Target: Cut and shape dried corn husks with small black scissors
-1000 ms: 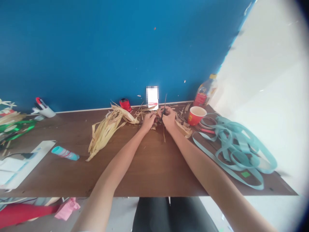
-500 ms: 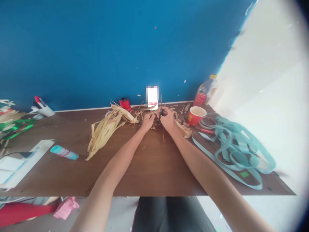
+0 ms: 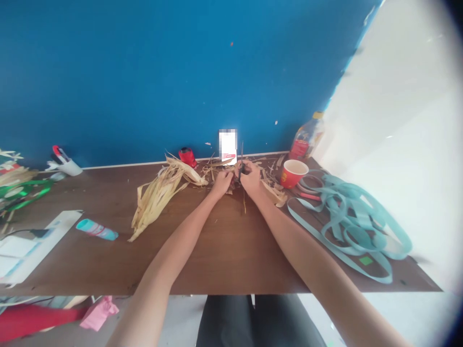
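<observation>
Both my arms reach across the brown table (image 3: pixel 224 250) to its far side. My right hand (image 3: pixel 250 178) is closed on dark scissors (image 3: pixel 242 163), whose thin blades point up toward the blue wall. My left hand (image 3: pixel 222 181) sits close beside it, fingers pinched on a small piece of dried husk that I can barely make out. Loose husk scraps (image 3: pixel 272 189) lie around both hands. A long bundle of pale dried husks (image 3: pixel 157 196) lies to the left of my left hand.
A red paper cup (image 3: pixel 293 172) and a plastic bottle (image 3: pixel 306 137) stand right of my hands. Teal ribbon loops (image 3: pixel 356 225) cover the table's right end. A teal tube (image 3: pixel 97 229), white papers (image 3: pixel 27 241), a red spool (image 3: pixel 187 156) and a white card (image 3: pixel 228 145) are also here.
The scissor blades have swung from leaning right to nearly upright. Both hands stay together at the same spot.
</observation>
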### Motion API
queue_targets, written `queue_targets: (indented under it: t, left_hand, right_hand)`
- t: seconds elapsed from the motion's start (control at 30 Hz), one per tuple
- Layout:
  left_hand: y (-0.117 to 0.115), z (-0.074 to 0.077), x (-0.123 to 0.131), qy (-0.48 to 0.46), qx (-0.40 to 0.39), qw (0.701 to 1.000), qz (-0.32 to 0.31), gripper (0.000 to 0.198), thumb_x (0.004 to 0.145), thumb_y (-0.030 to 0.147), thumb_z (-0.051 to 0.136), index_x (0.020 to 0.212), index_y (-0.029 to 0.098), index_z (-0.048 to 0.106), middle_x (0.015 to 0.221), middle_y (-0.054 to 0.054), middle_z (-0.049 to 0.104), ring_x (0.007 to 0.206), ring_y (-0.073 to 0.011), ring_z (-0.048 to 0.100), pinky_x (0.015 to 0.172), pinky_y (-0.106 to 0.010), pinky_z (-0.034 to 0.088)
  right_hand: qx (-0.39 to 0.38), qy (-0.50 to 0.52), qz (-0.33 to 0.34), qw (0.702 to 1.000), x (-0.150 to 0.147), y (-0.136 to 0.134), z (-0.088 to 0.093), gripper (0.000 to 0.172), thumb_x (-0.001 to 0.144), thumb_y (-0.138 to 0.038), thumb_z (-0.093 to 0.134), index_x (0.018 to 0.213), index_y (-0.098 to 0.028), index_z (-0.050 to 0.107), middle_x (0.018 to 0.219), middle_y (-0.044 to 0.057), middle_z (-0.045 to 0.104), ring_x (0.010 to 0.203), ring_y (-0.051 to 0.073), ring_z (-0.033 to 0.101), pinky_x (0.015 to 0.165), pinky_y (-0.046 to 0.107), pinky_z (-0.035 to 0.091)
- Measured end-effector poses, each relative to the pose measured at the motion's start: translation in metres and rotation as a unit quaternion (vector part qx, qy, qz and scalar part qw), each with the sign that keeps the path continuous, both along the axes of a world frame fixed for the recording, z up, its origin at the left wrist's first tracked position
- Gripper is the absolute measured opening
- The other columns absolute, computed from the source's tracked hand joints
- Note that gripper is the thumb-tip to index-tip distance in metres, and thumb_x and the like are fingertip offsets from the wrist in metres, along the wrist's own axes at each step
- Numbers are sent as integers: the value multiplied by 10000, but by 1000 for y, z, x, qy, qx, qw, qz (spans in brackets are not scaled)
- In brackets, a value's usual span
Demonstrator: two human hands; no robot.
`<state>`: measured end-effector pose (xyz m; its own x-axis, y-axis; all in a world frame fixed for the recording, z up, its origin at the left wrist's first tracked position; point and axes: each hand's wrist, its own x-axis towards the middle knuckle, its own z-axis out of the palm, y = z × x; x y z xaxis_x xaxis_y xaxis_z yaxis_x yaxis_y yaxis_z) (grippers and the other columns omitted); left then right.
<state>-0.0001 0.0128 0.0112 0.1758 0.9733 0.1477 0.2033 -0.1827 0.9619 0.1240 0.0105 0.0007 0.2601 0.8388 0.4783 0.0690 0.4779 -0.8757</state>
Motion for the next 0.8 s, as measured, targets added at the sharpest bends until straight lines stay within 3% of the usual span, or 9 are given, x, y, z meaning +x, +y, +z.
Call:
queue_targets:
  t: [0.23,0.53,0.8]
  left_hand:
    - [3,-1,-3,77,65,995,21,238,810,222,448,707,138,646,488,18,504,510,-124,468,553,-228,369]
    - [1,1,2,-13,-25,1000,4,197,818,217,460,776,138,636,530,14,558,437,-96,480,468,-207,355]
    - [-1,2,-1,1,3,1000,22,218,816,240,448,688,154,602,491,24,510,418,-97,444,441,-214,317]
  right_hand:
    - [7,-24,-16,1000,1,3,-4,369,696,-269,645,1054,-183,642,818,30,685,726,164,631,682,287,510]
    - [8,2,6,1000,0,2,-3,355,683,-250,636,1030,-180,639,787,20,671,684,154,617,673,289,516]
    - [14,-25,-6,1000,0,1,-3,352,686,-252,627,1030,-183,646,792,17,670,702,151,612,680,281,506]
